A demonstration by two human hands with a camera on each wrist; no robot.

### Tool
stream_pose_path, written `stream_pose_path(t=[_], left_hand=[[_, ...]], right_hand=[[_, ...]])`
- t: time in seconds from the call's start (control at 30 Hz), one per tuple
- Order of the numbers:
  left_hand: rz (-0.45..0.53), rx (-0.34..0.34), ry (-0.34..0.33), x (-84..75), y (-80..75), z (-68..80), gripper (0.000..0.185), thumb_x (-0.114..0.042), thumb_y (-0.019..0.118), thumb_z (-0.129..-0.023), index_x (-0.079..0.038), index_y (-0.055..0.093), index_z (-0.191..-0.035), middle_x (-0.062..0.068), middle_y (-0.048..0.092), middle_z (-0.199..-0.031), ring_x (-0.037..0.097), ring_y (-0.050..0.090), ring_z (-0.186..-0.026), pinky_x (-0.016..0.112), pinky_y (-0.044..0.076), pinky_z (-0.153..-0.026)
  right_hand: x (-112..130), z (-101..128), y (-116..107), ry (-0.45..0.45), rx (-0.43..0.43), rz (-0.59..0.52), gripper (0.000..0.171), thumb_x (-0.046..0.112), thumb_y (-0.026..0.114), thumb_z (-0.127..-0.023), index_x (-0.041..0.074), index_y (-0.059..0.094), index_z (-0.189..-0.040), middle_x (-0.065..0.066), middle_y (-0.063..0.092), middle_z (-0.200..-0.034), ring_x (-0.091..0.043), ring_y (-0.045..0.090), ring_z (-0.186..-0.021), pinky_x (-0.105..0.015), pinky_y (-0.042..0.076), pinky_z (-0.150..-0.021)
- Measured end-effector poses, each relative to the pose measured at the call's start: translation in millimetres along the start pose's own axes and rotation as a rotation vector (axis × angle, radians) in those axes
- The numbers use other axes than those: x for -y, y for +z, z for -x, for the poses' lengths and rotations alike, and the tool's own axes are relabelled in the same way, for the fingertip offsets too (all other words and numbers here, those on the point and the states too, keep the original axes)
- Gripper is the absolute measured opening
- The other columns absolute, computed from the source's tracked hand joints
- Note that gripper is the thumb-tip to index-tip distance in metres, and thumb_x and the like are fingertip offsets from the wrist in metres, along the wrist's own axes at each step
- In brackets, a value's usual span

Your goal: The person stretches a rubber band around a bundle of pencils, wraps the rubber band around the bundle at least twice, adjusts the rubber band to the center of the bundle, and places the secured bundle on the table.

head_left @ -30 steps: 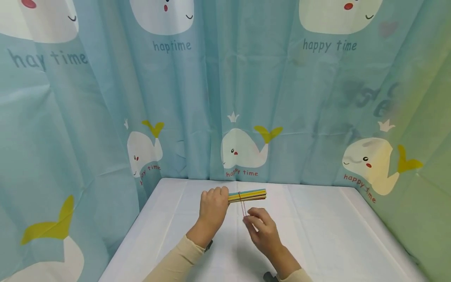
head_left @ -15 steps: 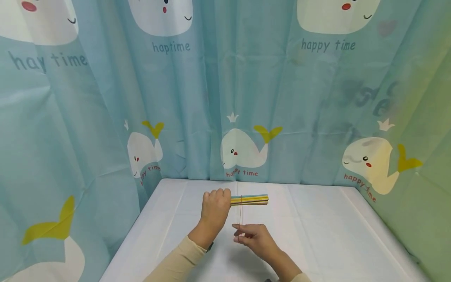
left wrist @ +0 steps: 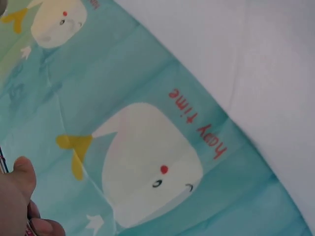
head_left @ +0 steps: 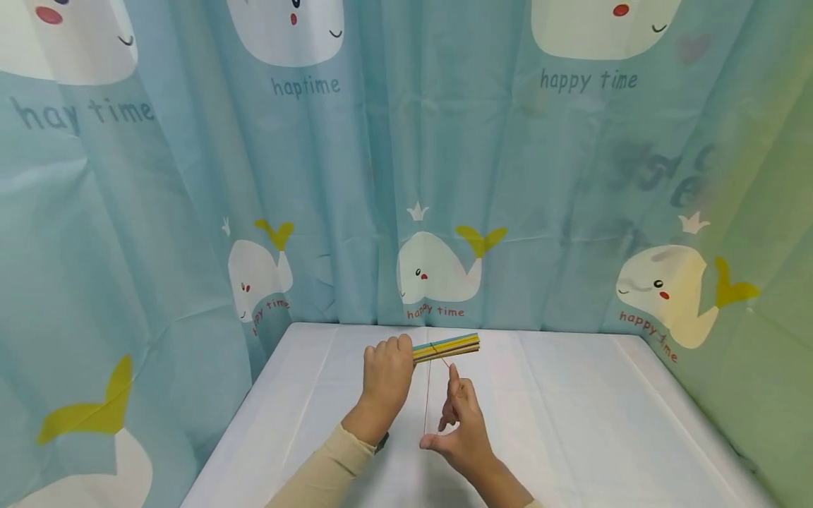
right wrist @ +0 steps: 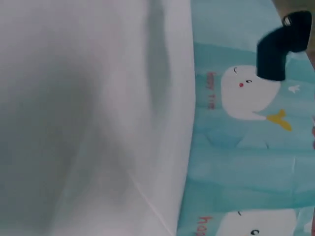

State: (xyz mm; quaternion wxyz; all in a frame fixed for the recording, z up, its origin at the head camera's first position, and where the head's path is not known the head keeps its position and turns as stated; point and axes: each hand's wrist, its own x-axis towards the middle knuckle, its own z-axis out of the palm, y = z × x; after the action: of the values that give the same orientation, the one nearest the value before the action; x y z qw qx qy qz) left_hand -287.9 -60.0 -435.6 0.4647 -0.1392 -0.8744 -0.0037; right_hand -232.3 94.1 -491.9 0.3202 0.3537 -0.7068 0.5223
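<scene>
My left hand (head_left: 384,374) grips one end of a bundle of coloured sticks (head_left: 447,346), blue, yellow and darker ones, held level above the white table (head_left: 571,409). A thin rubber band (head_left: 427,395) loops round the bundle just right of that fist and is stretched down toward me. My right hand (head_left: 459,423) holds the band taut, with its thumb at the low end and a raised finger under the sticks. In the left wrist view only the left hand's thumb and fingertips (left wrist: 19,196) show at the lower left corner. The right wrist view shows neither hand nor sticks.
A teal curtain (head_left: 406,176) printed with white whales and "happy time" hangs round the table on the back and both sides. A black fitting (right wrist: 280,49) shows at the top right of the right wrist view. The table's left edge (head_left: 235,423) drops off beside my left sleeve.
My right hand drew the rubber band farther down toward me, then raised a finger up under the sticks. The free end of the bundle tilted up slightly. My left hand stayed put.
</scene>
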Motion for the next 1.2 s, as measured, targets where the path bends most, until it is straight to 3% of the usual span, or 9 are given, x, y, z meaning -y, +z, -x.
stream_pose_path(t=[0.1,0.2,0.37,0.53,0.7,0.83,0.93,1.07,1.2], left_hand=[[0.029,-0.052,-0.013,2.1,-2.8,-3.7,0.04,-0.017,0.088,-0.066,-0.009,0.05,-0.076,0.005,0.051,-0.061,0.021,0.053,-0.052,0.033,0.03,-0.047],[0.057,-0.074,-0.006,3.4,-5.7,-5.2,0.04,-0.015,0.088,-0.066,-0.009,0.05,-0.076,0.005,0.051,-0.062,0.021,0.053,-0.052,0.032,0.03,-0.047],[0.074,-0.084,0.009,5.1,-7.9,-4.3,0.039,-0.015,0.088,-0.066,-0.009,0.051,-0.078,0.004,0.052,-0.063,0.02,0.053,-0.053,0.031,0.03,-0.048],[0.094,-0.084,0.022,6.5,-8.0,-2.2,0.042,-0.013,0.089,-0.064,-0.01,0.049,-0.076,0.004,0.052,-0.062,0.02,0.052,-0.051,0.031,0.031,-0.048],[0.101,-0.09,0.071,7.8,-6.8,1.1,0.041,-0.011,0.088,-0.064,-0.011,0.048,-0.073,0.003,0.048,-0.059,0.019,0.049,-0.05,0.031,0.029,-0.048],[0.104,-0.106,0.102,10.3,-6.0,3.2,0.04,-0.009,0.085,-0.064,-0.012,0.047,-0.072,0.002,0.045,-0.058,0.019,0.047,-0.049,0.031,0.028,-0.049],[0.108,-0.095,0.121,11.7,-6.2,4.2,0.04,-0.01,0.086,-0.064,-0.012,0.047,-0.072,0.001,0.045,-0.059,0.019,0.047,-0.05,0.031,0.028,-0.05],[0.113,-0.069,0.163,13.0,-6.8,4.8,0.042,-0.016,0.09,-0.062,-0.013,0.05,-0.073,0.001,0.048,-0.061,0.019,0.05,-0.053,0.031,0.031,-0.051],[0.125,-0.061,0.198,12.9,-7.4,4.7,0.041,-0.019,0.091,-0.061,-0.013,0.053,-0.074,0.001,0.05,-0.062,0.019,0.052,-0.056,0.032,0.034,-0.053]], right_hand=[[5.2,2.8,1.5,0.197,-0.036,-0.173,0.105,0.062,0.06,-0.08,-0.001,0.017,-0.153,-0.017,0.034,-0.1,-0.007,0.04,-0.062,-0.023,0.05,-0.053],[9.1,1.2,-0.9,0.357,-0.06,-0.373,0.092,0.052,0.06,-0.089,-0.001,0.021,-0.152,-0.018,0.033,-0.101,-0.002,0.042,-0.064,-0.028,0.054,-0.057],[10.8,-9.7,-15.0,0.568,-0.085,-0.611,0.052,0.034,0.046,-0.103,-0.003,0.05,-0.138,-0.013,0.035,-0.098,-0.005,0.041,-0.06,-0.029,0.055,-0.056],[8.3,-20.8,-32.3,0.701,-0.11,-0.764,0.041,0.032,0.04,-0.104,0.005,0.066,-0.121,-0.008,0.037,-0.097,-0.008,0.039,-0.058,-0.025,0.051,-0.055],[3.1,-27.7,-46.0,0.688,-0.076,-0.741,0.046,0.037,0.035,-0.105,0.007,0.07,-0.112,-0.007,0.041,-0.096,-0.009,0.039,-0.06,-0.023,0.05,-0.055],[-0.4,-36.1,-56.6,0.658,-0.066,-0.748,0.037,0.03,0.037,-0.105,0.011,0.069,-0.098,-0.004,0.046,-0.087,-0.008,0.04,-0.061,-0.021,0.049,-0.055],[-1.0,-43.8,-63.9,0.652,-0.025,-0.722,0.033,0.023,0.039,-0.103,0.008,0.069,-0.101,-0.005,0.049,-0.083,-0.009,0.041,-0.062,-0.021,0.049,-0.056],[0.3,-56.1,-71.3,0.659,0.027,-0.559,0.033,0.016,0.047,-0.099,-0.006,0.067,-0.113,-0.01,0.054,-0.094,-0.012,0.049,-0.071,-0.022,0.048,-0.06],[1.9,-69.8,-75.5,0.658,0.12,-0.342,0.037,0.015,0.056,-0.093,-0.012,0.064,-0.115,-0.015,0.055,-0.107,-0.023,0.053,-0.097,-0.028,0.047,-0.072]])
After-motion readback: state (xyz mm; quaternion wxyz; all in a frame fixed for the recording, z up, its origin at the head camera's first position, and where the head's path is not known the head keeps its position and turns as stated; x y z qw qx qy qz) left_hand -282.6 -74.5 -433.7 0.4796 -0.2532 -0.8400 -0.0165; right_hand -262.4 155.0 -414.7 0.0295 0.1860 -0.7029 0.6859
